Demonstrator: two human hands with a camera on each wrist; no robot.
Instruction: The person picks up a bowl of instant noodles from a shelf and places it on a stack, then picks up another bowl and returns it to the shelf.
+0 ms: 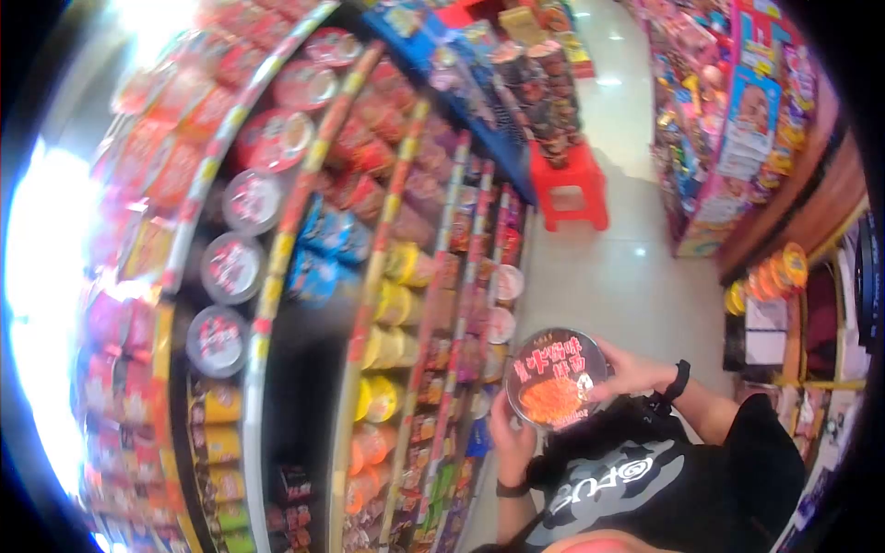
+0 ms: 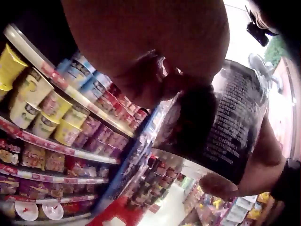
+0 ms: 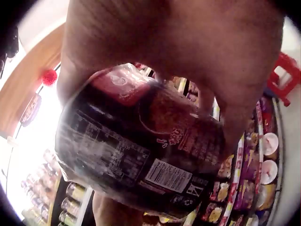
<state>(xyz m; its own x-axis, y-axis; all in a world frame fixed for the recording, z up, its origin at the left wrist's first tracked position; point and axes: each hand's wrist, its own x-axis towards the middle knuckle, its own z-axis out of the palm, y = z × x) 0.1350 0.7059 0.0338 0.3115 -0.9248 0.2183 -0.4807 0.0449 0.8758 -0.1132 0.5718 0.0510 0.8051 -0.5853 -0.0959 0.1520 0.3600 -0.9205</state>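
Observation:
Between both hands is a round black instant noodle bowl (image 1: 556, 379), its lid turned up with red and white lettering and a picture of orange noodles. My left hand (image 1: 513, 437) grips its lower left side, and my right hand (image 1: 634, 370) grips the right side with the thumb at the rim. Seen from the left wrist, the dark side of the bowl (image 2: 233, 122) carries small white print. In the right wrist view the wrapped bowl (image 3: 141, 146) shows a barcode, partly covered by my right hand (image 3: 174, 56).
A tall shelf unit (image 1: 258, 332) full of noodle cups and packets runs along the left. Ahead on the tiled floor (image 1: 613, 276) stands a red stool (image 1: 572, 189) stacked with dark cups. Another snack display (image 1: 710, 129) is at the right, near a wooden counter (image 1: 784, 212).

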